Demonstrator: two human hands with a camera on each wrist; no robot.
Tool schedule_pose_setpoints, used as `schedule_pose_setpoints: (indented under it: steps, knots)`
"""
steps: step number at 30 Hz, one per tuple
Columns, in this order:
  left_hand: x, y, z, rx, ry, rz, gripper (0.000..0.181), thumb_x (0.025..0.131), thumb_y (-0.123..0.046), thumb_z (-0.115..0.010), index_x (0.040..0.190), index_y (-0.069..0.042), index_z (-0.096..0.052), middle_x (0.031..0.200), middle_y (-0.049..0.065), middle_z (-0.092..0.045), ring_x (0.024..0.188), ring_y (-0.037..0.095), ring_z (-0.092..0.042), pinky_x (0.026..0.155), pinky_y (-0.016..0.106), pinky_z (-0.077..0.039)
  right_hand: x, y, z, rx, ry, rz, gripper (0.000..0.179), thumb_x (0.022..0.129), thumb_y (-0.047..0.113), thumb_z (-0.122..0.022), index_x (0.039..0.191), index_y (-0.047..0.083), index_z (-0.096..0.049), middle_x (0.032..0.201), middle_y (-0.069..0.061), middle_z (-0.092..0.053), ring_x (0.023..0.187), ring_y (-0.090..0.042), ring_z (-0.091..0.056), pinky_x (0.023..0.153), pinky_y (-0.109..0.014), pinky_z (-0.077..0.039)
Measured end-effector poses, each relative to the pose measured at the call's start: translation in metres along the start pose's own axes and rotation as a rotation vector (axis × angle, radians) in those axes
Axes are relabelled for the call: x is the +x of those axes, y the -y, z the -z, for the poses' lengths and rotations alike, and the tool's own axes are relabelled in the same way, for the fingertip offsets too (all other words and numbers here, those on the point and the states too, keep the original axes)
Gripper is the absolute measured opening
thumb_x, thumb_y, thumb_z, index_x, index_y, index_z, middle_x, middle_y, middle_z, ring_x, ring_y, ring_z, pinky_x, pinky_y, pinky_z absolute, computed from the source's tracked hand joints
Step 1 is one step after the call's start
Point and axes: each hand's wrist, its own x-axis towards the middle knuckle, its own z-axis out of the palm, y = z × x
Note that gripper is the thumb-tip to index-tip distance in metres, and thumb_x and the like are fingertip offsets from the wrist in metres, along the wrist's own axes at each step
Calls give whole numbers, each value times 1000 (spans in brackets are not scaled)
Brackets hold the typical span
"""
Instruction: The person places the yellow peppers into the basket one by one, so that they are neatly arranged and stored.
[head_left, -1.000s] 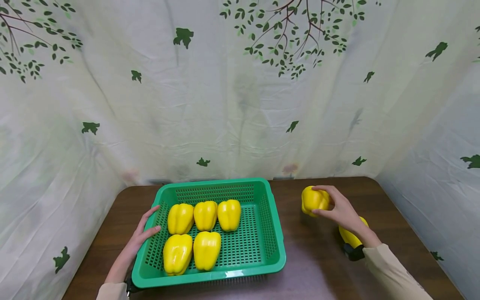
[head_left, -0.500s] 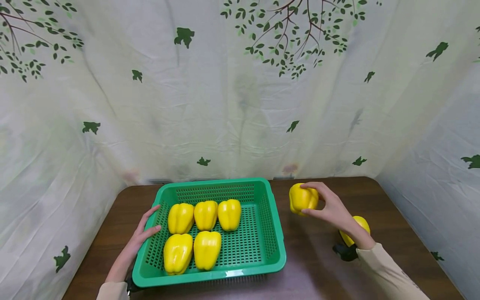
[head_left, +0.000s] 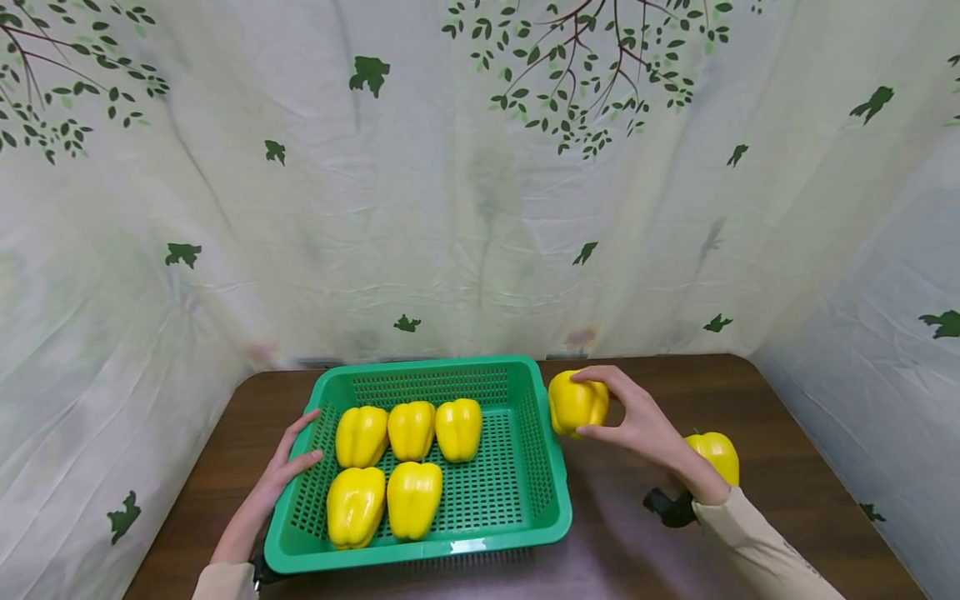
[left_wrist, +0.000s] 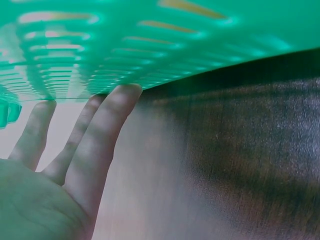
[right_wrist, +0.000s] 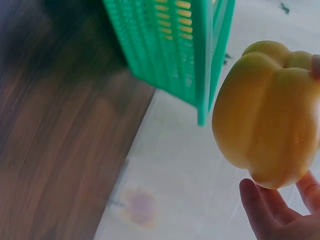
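Note:
My right hand (head_left: 637, 421) pinches a yellow bell pepper (head_left: 573, 406) between thumb and fingertips, just off the right rim of a green plastic basket (head_left: 558, 492). In the right wrist view that pepper (right_wrist: 267, 115) shows large, its lobed side beside the basket wall (right_wrist: 165, 55). My left hand (head_left: 281, 471) holds the basket's left side, with two digits over the rim. Several fingers (left_wrist: 95, 145) lie against the outer wall in the left wrist view. Inside, yellow peppers lie in two rows: three at the back, such as the pepper (head_left: 459, 429), and two in front, such as the pepper (head_left: 415, 500).
Another yellow pepper (head_left: 716, 454) sits on the brown wooden table (head_left: 810, 517), partly hidden by my right wrist. A black strap device (head_left: 671, 507) is on that wrist. A pale curtain with leaf prints (head_left: 480, 208) hangs behind the table's back edge.
My right hand has carried its pepper leftward, from over the table to the basket's right rim. More of the pepper behind my wrist shows. The left hand and basket stay put.

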Motion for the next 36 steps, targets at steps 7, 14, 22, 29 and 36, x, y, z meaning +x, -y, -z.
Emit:
schedule_pose_setpoints:
  steps: [7, 14, 22, 29, 36]
  knots:
    - [1, 2, 0, -22, 4, -33, 55, 101, -10, -41, 150, -22, -21, 141, 7, -18, 106, 2, -51, 80, 29, -52, 2, 14, -12, 40, 29, 39, 60, 74, 19, -84, 127, 20, -54, 129, 3, -50, 112, -16, -49, 92, -33, -44]
    - [0, 2, 0, -9, -1, -28, 55, 101, -10, -41, 150, -24, -21, 143, 9, -15, 106, 2, -51, 79, 29, -52, 4, 24, -25, 67, 53, 56, 61, 75, 20, -84, 128, 19, -54, 130, 0, -51, 115, -19, -49, 94, -40, -44]
    - [1, 3, 1, -8, -1, -32, 55, 101, -9, -41, 150, -23, -21, 141, 7, -18, 106, 3, -51, 79, 29, -53, 2, 32, -42, 98, 78, 39, 59, 73, 21, -84, 125, 24, -55, 129, 7, -50, 115, -15, -48, 93, -41, -45]
    - [0, 2, 0, -8, 1, -32, 55, 101, -10, -41, 150, -23, -20, 142, 10, -16, 106, 3, -51, 79, 29, -53, 0, 37, -56, 122, 114, 36, 59, 75, 22, -83, 126, 24, -55, 128, 7, -50, 115, -15, -49, 93, -39, -46]
    - [1, 4, 1, -18, 12, -74, 55, 100, -7, -40, 150, -20, -21, 138, 0, -22, 108, 2, -51, 80, 27, -52, 0, 44, -71, 139, 135, 35, 57, 76, 22, -82, 126, 24, -55, 130, 5, -50, 116, -17, -49, 91, -38, -47]
